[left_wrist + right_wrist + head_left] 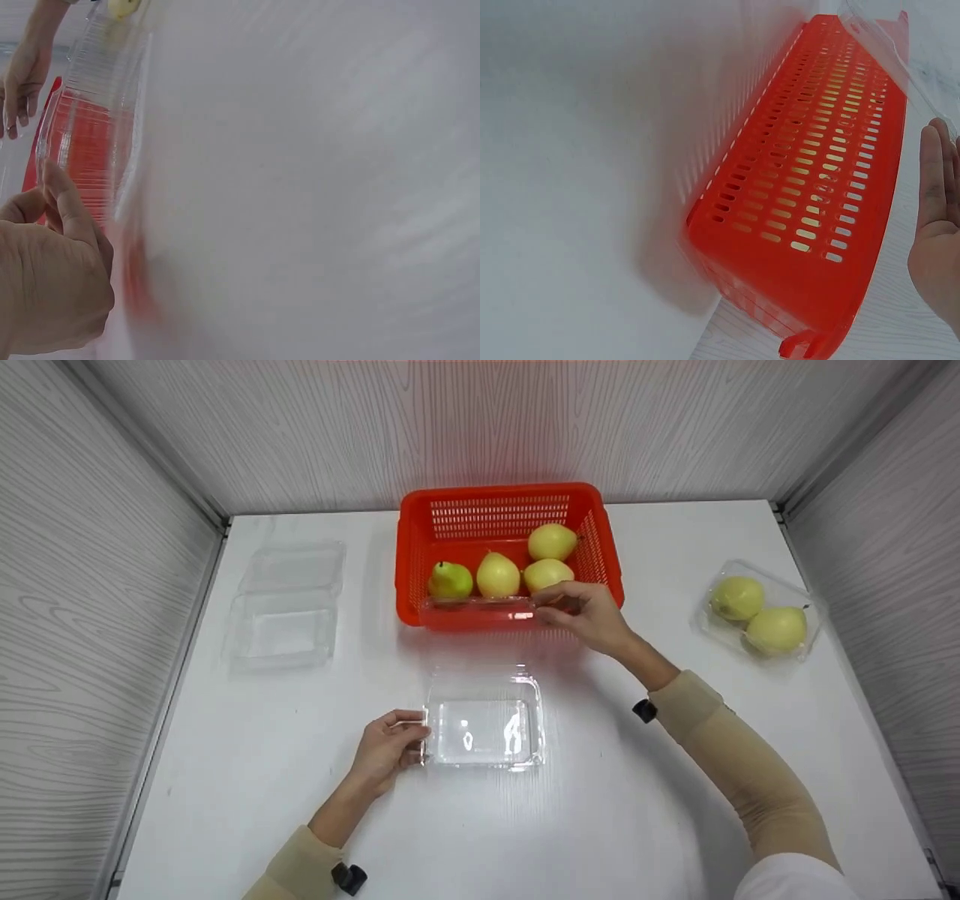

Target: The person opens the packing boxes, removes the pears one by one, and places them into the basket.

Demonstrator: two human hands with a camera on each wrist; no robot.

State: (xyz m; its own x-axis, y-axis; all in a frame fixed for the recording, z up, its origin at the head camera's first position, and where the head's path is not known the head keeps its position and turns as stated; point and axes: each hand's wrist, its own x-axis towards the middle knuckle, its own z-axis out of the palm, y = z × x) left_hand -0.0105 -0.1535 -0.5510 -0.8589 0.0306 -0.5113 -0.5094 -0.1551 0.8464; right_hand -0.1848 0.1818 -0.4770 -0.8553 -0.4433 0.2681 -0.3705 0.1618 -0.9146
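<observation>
A clear plastic clamshell container [480,731] lies unfolded on the table, its lid [476,613] raised at the far side and overlapping the basket's front in the head view. My left hand [388,750] pinches the left edge of its base between thumb and fingers. At the lid's right corner, my right hand [589,615] holds the edge between thumb and fingertips. Behind the lid stands a red basket [409,555] with several yellow-green pears [498,576] inside. The right wrist view shows the fingers [932,176] of that hand at the lid's edge, above the basket.
Another unfolded clear clamshell [283,634] lies at the left of the table. On the right, a clear clamshell [716,639] contains two pears [777,630]. Wood-grained panels [315,435] enclose the table at the back and sides.
</observation>
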